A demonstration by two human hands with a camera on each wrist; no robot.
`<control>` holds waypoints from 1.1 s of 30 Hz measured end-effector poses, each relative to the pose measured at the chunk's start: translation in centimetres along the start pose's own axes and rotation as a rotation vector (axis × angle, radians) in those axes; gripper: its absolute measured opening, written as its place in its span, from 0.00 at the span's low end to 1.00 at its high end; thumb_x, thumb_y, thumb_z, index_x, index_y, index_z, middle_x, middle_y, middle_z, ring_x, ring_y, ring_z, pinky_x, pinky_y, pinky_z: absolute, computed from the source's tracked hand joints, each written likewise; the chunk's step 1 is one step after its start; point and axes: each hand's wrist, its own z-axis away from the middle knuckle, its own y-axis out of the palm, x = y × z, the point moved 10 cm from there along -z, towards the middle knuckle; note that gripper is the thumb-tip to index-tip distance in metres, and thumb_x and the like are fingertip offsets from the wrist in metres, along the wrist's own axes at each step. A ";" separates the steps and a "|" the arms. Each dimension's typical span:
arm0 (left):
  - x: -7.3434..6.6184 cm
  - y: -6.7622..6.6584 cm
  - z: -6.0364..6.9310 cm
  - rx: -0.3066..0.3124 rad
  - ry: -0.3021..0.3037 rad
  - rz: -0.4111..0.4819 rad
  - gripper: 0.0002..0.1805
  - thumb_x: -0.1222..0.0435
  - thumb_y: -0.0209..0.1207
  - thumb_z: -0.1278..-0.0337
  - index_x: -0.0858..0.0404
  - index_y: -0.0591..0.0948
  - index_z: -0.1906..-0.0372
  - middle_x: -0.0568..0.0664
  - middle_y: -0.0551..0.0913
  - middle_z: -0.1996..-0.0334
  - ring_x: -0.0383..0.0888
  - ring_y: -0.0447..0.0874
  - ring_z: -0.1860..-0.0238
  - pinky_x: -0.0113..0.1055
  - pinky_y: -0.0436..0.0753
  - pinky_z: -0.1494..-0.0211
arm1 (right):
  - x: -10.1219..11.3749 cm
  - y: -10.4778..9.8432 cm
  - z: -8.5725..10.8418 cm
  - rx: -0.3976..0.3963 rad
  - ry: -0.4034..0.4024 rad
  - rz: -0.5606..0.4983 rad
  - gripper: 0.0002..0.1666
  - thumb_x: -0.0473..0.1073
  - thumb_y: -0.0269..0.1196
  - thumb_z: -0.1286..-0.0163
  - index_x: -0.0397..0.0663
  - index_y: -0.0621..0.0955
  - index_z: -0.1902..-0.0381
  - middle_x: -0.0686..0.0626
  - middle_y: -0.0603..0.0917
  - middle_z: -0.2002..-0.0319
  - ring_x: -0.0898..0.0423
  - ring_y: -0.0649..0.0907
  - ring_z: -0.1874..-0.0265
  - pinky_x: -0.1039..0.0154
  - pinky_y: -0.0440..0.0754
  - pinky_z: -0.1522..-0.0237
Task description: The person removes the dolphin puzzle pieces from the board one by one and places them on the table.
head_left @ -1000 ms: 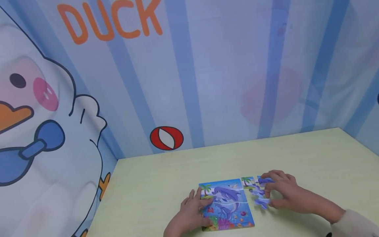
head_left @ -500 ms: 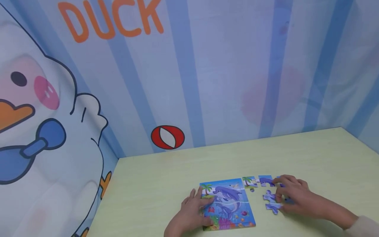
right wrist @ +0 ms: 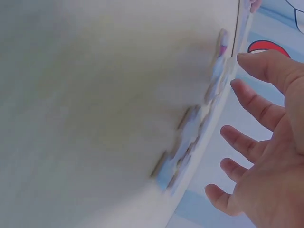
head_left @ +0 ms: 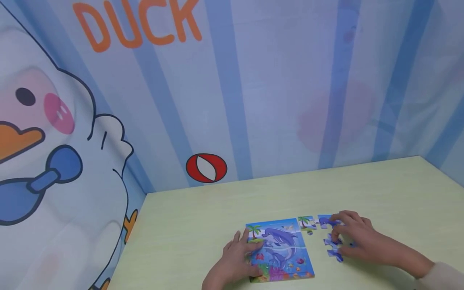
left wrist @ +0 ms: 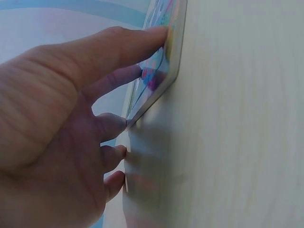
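A dolphin picture board (head_left: pixel 284 257) lies flat on the table, with my left hand (head_left: pixel 232 264) resting on its left edge. In the left wrist view, the thumb (left wrist: pixel 145 45) lies over the board's corner and the other fingers are spread along its side. To the right of the board, my right hand (head_left: pixel 366 239) is bent over several dolphin jigsaw pieces (head_left: pixel 334 254), its fingertips touching or just above them. Its palm hides part of the group. The right wrist view shows those fingers spread apart beside the blurred pieces (right wrist: pixel 190 130).
A jigsaw piece with a palm tree (head_left: pixel 305 221) lies by the board's upper right corner, close to the dolphin pieces. The pale table (head_left: pixel 203 225) meets a striped blue cloth backdrop (head_left: pixel 275 100) with a printed duck behind and at the left.
My right hand has moved right, and the lower dolphin pieces have shifted right with it, away from the palm-tree piece. My left hand has stayed on the board.
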 end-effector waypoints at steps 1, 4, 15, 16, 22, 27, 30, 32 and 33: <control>0.0 0.0 0.0 -0.003 0.001 0.003 0.36 0.60 0.76 0.51 0.55 0.79 0.33 0.64 0.54 0.22 0.67 0.40 0.22 0.66 0.47 0.26 | 0.3 0.0 -0.2 0.000 -0.002 -0.007 0.16 0.43 0.72 0.40 0.71 0.77 0.67 0.45 0.75 0.40 0.35 0.65 0.37 0.31 0.62 0.50; 0.0 -0.1 0.0 -0.009 0.000 0.017 0.36 0.61 0.76 0.52 0.55 0.80 0.33 0.64 0.54 0.22 0.67 0.40 0.21 0.66 0.46 0.26 | 1.4 0.0 -1.0 0.001 -0.020 -0.023 0.14 0.44 0.72 0.38 0.69 0.78 0.66 0.44 0.75 0.40 0.34 0.65 0.36 0.30 0.62 0.49; -0.2 -0.3 0.1 -0.029 0.013 0.028 0.36 0.62 0.77 0.54 0.54 0.81 0.34 0.64 0.56 0.22 0.67 0.42 0.22 0.66 0.48 0.26 | 5.9 0.3 -3.6 -0.020 -0.157 -0.074 0.10 0.41 0.69 0.33 0.65 0.80 0.61 0.42 0.74 0.38 0.34 0.64 0.35 0.27 0.60 0.50; -0.2 -0.3 0.1 -0.033 0.016 0.027 0.36 0.62 0.77 0.55 0.54 0.81 0.34 0.64 0.57 0.23 0.67 0.42 0.22 0.66 0.48 0.26 | 6.2 0.5 -3.9 -0.010 -0.158 -0.079 0.10 0.41 0.68 0.32 0.65 0.81 0.60 0.42 0.74 0.38 0.34 0.64 0.34 0.27 0.60 0.49; 0.2 -0.1 0.1 -0.043 0.006 0.032 0.37 0.62 0.78 0.55 0.53 0.80 0.35 0.64 0.58 0.23 0.68 0.44 0.22 0.68 0.49 0.27 | 8.0 1.2 -5.5 0.028 -0.160 -0.074 0.08 0.41 0.68 0.32 0.61 0.83 0.58 0.40 0.74 0.37 0.33 0.64 0.34 0.24 0.58 0.45; 0.5 0.1 0.0 -0.028 0.002 0.019 0.37 0.60 0.77 0.53 0.54 0.79 0.34 0.63 0.58 0.23 0.67 0.43 0.22 0.68 0.49 0.27 | 9.0 1.8 -6.6 0.045 -0.168 -0.077 0.07 0.40 0.67 0.31 0.59 0.84 0.59 0.40 0.74 0.38 0.34 0.65 0.34 0.24 0.57 0.44; 0.4 0.0 0.0 -0.028 0.018 0.003 0.35 0.58 0.76 0.50 0.55 0.79 0.33 0.64 0.58 0.23 0.68 0.44 0.22 0.68 0.50 0.28 | 9.6 2.3 -7.2 0.054 -0.195 -0.067 0.06 0.40 0.67 0.31 0.59 0.84 0.59 0.40 0.75 0.39 0.35 0.65 0.34 0.23 0.57 0.44; 0.4 -0.1 0.0 -0.034 0.029 -0.008 0.34 0.57 0.74 0.48 0.55 0.78 0.33 0.64 0.58 0.23 0.68 0.45 0.22 0.67 0.51 0.28 | 10.1 2.8 -7.7 0.060 -0.209 -0.053 0.05 0.40 0.67 0.31 0.58 0.85 0.60 0.40 0.75 0.39 0.34 0.65 0.35 0.23 0.58 0.45; 0.3 -0.1 0.0 -0.038 0.037 -0.015 0.33 0.57 0.74 0.47 0.56 0.78 0.34 0.64 0.58 0.23 0.68 0.46 0.23 0.67 0.52 0.28 | 10.3 3.1 -8.0 0.066 -0.211 -0.042 0.05 0.40 0.68 0.32 0.58 0.85 0.61 0.40 0.76 0.40 0.34 0.66 0.35 0.23 0.58 0.45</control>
